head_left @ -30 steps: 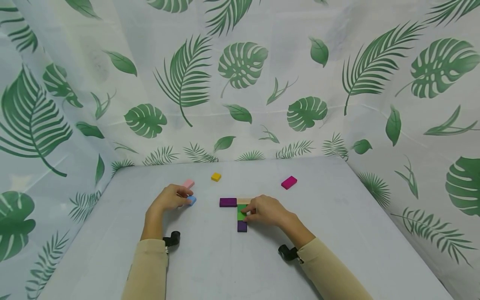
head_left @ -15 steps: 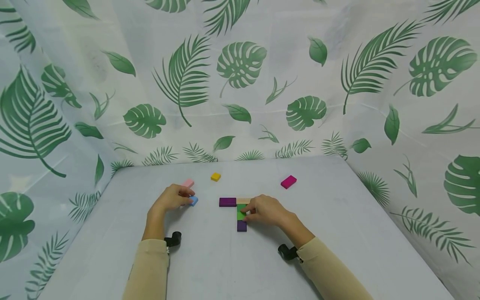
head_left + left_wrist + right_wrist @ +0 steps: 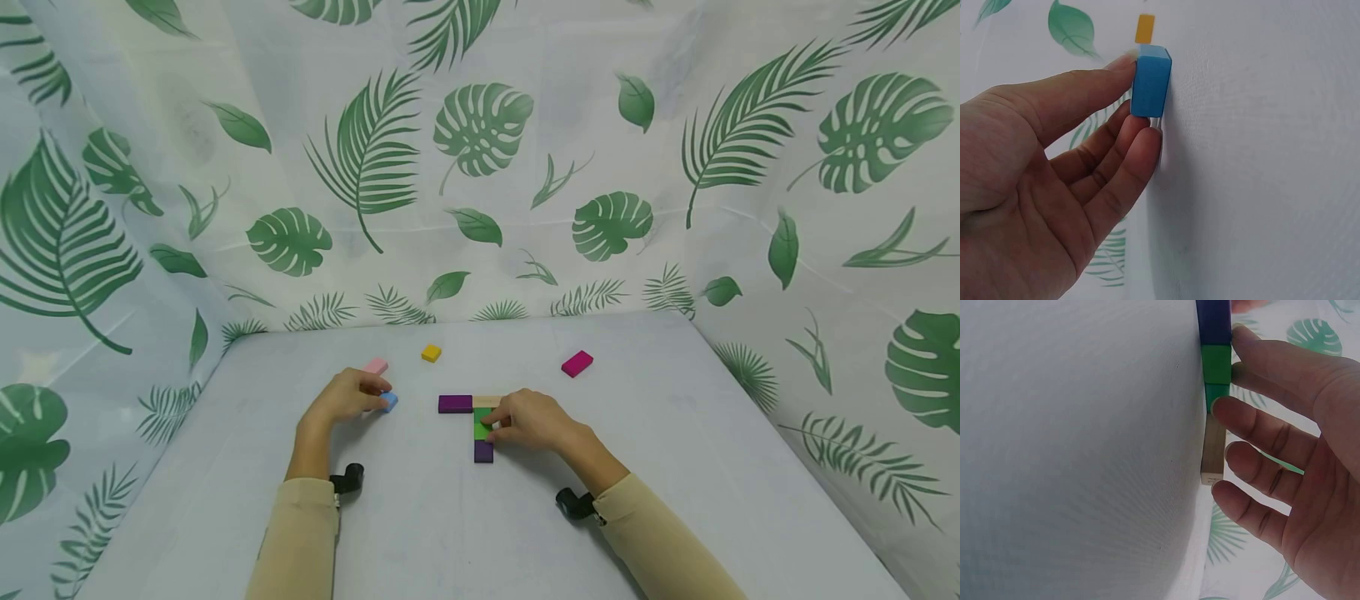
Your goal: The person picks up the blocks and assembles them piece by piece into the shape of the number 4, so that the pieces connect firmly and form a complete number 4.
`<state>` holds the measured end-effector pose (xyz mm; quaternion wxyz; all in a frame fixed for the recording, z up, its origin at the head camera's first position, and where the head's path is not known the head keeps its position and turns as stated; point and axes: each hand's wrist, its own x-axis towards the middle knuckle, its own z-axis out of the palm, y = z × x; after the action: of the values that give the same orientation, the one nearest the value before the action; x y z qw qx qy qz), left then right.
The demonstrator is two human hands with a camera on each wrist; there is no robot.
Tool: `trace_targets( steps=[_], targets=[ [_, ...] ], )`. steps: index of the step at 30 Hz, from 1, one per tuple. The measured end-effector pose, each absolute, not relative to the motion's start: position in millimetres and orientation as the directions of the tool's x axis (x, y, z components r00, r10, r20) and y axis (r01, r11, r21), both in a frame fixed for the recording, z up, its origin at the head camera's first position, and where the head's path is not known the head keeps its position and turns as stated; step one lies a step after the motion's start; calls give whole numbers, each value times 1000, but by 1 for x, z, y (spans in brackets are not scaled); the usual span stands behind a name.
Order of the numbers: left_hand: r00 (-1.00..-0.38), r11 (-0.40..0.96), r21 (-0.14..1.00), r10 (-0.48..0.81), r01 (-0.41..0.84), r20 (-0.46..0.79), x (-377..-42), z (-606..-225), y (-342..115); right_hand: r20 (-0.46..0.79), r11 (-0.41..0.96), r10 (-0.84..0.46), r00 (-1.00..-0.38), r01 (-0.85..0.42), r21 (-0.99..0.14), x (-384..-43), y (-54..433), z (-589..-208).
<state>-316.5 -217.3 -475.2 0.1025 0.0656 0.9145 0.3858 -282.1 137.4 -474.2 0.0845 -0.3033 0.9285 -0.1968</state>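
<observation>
Left grip (image 3: 348,395) has the blue block (image 3: 1150,84) pinched at its fingertips, left of centre in my head view. On the left wrist camera I see the thumb tip against the block's upper left edge and the other fingers curled just below its lower end; I can't tell whether it touches the tabletop (image 3: 420,517). Just above that hand, partly behind it, lies the pink block (image 3: 377,366). My right grip (image 3: 538,421), near the centre of the frame, is loosely spread, its fingertips at the right side of the green blocks (image 3: 1216,364). These run down from the wooden block (image 3: 486,401) to the small dark purple block (image 3: 483,452), while the long purple block (image 3: 455,405) touches the wooden one on its left. Farther up I have the yellow block (image 3: 431,353) left of centre and the magenta block (image 3: 577,364) to the right.
</observation>
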Motion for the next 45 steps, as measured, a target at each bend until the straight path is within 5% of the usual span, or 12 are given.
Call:
trace_targets(
  steps=[45],
  targets=[
    [-968,689,713,242,126,-63,-322,-483,-186,-21,738,-600,-800,-543,-401,-282,138,-474]
  ],
)
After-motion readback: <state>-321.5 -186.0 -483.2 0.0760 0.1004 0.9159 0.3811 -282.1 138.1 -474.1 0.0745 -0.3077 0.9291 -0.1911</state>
